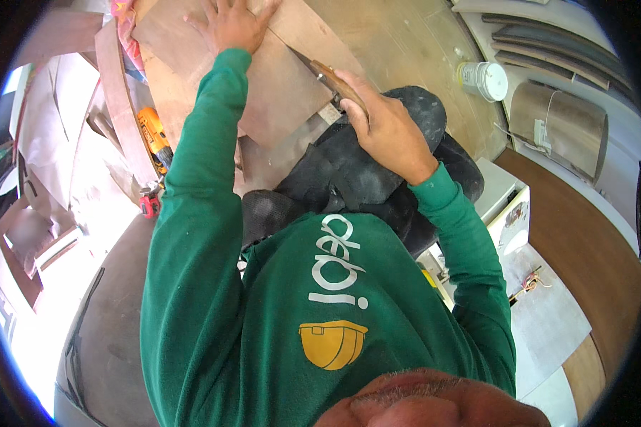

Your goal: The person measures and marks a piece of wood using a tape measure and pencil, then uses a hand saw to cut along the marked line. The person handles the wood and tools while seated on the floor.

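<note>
My left hand (233, 27) lies flat with fingers spread on a thin brown sheet (285, 92) at the top of the view. To its right, my right hand (390, 128) is closed around a wooden-handled tool (340, 85) with a narrow, dark, pointed blade. Its tip meets the sheet's right part, and small metal fittings show beside the handle. What kind of tool it is, I cannot tell for certain. More brown sheet or board lies beneath the one under my left hand.
An orange and black power drill (152, 134) and a red tape measure (149, 201) lie left of my left arm. A white bucket (483, 80) stands at the right. Dark curved strips (555, 50) rest at the upper right. Exposed wires (530, 283) show on the right.
</note>
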### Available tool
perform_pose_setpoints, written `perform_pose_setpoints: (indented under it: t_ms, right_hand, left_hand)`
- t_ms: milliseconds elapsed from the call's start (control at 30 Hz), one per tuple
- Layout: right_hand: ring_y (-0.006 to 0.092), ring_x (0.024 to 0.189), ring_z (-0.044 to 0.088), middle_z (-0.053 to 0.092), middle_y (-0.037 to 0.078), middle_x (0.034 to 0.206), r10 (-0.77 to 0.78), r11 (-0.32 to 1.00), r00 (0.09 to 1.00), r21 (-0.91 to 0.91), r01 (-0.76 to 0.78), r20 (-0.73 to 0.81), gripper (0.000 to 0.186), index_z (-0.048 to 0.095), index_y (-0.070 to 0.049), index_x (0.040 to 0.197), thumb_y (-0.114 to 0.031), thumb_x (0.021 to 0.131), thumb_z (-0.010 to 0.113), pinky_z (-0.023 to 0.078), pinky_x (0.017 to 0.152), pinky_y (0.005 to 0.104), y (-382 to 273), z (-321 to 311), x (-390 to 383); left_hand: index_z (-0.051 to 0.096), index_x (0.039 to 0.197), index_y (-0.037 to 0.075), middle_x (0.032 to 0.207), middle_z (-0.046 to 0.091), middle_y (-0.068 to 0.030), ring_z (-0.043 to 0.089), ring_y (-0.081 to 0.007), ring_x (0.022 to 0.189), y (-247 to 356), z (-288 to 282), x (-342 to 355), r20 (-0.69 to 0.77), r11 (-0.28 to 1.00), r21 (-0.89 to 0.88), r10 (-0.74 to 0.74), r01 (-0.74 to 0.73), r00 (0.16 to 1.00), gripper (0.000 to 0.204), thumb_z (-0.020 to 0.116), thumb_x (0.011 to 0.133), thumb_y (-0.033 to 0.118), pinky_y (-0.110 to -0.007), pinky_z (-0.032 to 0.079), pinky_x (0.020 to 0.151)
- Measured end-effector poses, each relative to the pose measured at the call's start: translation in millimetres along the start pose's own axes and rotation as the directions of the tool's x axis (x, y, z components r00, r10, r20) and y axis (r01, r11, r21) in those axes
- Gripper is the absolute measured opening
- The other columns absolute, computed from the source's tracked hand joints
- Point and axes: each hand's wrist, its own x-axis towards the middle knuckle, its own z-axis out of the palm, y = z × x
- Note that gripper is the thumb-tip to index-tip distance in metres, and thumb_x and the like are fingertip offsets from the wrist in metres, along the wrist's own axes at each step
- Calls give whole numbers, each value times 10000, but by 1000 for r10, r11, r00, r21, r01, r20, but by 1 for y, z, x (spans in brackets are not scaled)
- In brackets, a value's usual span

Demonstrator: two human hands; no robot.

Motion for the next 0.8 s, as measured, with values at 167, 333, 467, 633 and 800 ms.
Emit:
perform_pose_setpoints:
  t_ms: [167, 333, 467, 633, 800]
  right_hand:
    - [502, 1203, 700, 713, 296, 1347, 155, 988, 978, -31, -152, 137, 523, 541, -96, 1580, -96, 1070, 661, 597, 964, 512, -57, -82, -65]
    - [442, 1326, 705, 687, 230, 1495, 339, 939, 917, -129, -318, 208, 558, 543, -66, 1600, -52, 1055, 665, 572, 1099, 447, -102, -155, -119]
    - [502, 1128, 719, 742, 291, 1261, 84, 995, 992, -59, -79, 90, 497, 556, -81, 1556, -156, 1077, 664, 595, 943, 539, -20, -46, -44]
    - [531, 1071, 700, 727, 318, 1195, 87, 995, 994, 37, -89, 67, 464, 555, -95, 1543, -214, 1102, 636, 577, 869, 569, -7, -24, -23]
    - [467, 1274, 712, 701, 246, 1450, 313, 950, 920, -93, -300, 235, 571, 542, -99, 1601, -29, 1049, 666, 593, 1042, 487, -100, -162, -116]
  left_hand:
    - [574, 1623, 204, 1752, 421, -191, 255, -506, 1652, -4, -5, 4, 12, 998, 54, -31, 30, 999, 820, 695, 973, 689, -785, 42, 1294]
    - [570, 1625, 207, 1746, 430, -194, 260, -510, 1648, -5, -6, -5, -27, 1000, 14, -22, 22, 999, 817, 694, 975, 686, -785, 49, 1295]
    - [552, 1642, 214, 1757, 415, -191, 250, -511, 1653, 0, -1, -6, 41, 998, 59, -8, 6, 999, 826, 691, 978, 685, -782, 46, 1298]
    - [543, 1651, 215, 1777, 385, -188, 220, -511, 1665, 1, -3, 0, 44, 999, 36, -24, 23, 999, 837, 685, 980, 695, -787, 41, 1295]
    - [530, 1663, 229, 1778, 389, -181, 217, -513, 1666, -8, -7, -4, 46, 997, 56, -48, 46, 998, 837, 679, 986, 698, -793, 25, 1289]
